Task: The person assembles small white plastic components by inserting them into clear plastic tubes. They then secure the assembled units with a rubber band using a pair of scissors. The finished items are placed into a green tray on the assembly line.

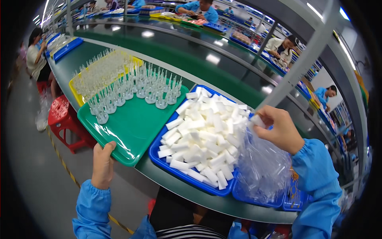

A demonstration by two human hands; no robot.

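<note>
My left hand (104,163) is closed on the near left rim of a green tray (133,149), thumb on top. Clear plastic pieces with round bases and thin upright prongs (150,95) stand along the tray's far and left sides. In my right hand (280,128), raised at the right, a small white foam block (258,120) is pinched between thumb and fingers. Below and left of that hand, white foam blocks (207,127) lie heaped in a blue tray (159,157). A crumpled clear plastic bag (264,169) rests beside the heap, under my right hand.
Behind the green tray, a yellow tray (73,89) carries many similar clear pieces. A blue tray (294,197) with small yellowish parts sits at right. A metal post (298,59) slants up near my right hand. A red stool (65,121) stands left; people work across the green conveyor (179,51).
</note>
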